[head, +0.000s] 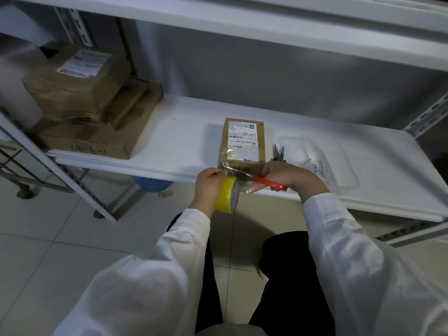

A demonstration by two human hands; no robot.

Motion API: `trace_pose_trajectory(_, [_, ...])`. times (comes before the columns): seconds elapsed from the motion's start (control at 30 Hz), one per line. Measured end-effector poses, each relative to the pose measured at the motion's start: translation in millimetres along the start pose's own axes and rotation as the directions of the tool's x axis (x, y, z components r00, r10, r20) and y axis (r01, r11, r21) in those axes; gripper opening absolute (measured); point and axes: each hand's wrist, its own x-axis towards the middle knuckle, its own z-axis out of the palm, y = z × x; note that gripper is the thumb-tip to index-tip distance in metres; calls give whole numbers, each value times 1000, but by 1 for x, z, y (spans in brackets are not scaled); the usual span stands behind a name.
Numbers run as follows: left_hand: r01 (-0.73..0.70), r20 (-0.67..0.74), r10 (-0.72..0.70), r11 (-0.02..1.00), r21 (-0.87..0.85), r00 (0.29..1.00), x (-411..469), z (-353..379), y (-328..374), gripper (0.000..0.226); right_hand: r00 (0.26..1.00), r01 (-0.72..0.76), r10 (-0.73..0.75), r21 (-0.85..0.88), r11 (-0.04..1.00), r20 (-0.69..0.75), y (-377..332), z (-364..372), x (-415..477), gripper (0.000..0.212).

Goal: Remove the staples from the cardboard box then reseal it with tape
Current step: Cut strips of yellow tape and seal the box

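Head view: your left hand [209, 184] grips one yellow tape roll [226, 200], your right hand [284, 177] clasps one pair of red scissors [268, 183]. One cardboard box [243, 144] lies at twelve o'clock, three stacked boxes [80, 93] at ten.

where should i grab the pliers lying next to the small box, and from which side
Take the pliers by the two splayed legs pointing toward the back of the shelf, closing them together. Come straight down from above: they lie flat in the narrow gap between the small box and the clear tray, and the right hand hides their near end.
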Motion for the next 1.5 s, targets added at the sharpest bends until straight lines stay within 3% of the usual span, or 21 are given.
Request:
trace_pose_trajectory(0.03, [4,0,-4,1000,-3,1000,0,-1,1,17,1000,-26,25,-14,1000,-8,-2,-1,3,18])
trace_pose_trajectory(0.1, [9,4,-9,1000,-4,1000,1,-1,2,13,998,-64,63,-34,997,-24,-3,0,9,50])
trace_pose_trajectory(0.17, [14,2,-14,1000,-17,1000,2,-1,2,6,995,-81,78,-58,995,-55,-4,1,12,63])
trace_pose_trajectory(0.3, [14,-9,-14,1000,-9,1000,4,-1,1,5,995,-31,18,-130,991,-101,-10,0,8,34])
trace_pose_trajectory(0.67, [22,11,-21,999,-40,1000,3,-4,3,5,979,54,-99,-241,969,-180,-17,2,4,49])
trace_pose_trajectory(0.93, [41,20,-40,998,-38,999,5,-5,3,4,977,27,-89,-297,954,-196,-16,1,6,51])
trace_pose_trajectory(1.3, [-35,10,34,990,133,999,7,-4,1,14,984,24,-80,-335,942,-157,-20,4,-10,47])
trace_pose_trajectory(1.5, [-21,-91,45,969,246,995,12,-15,-7,14,981,-28,-23,-259,966,-191,-10,0,-12,40])
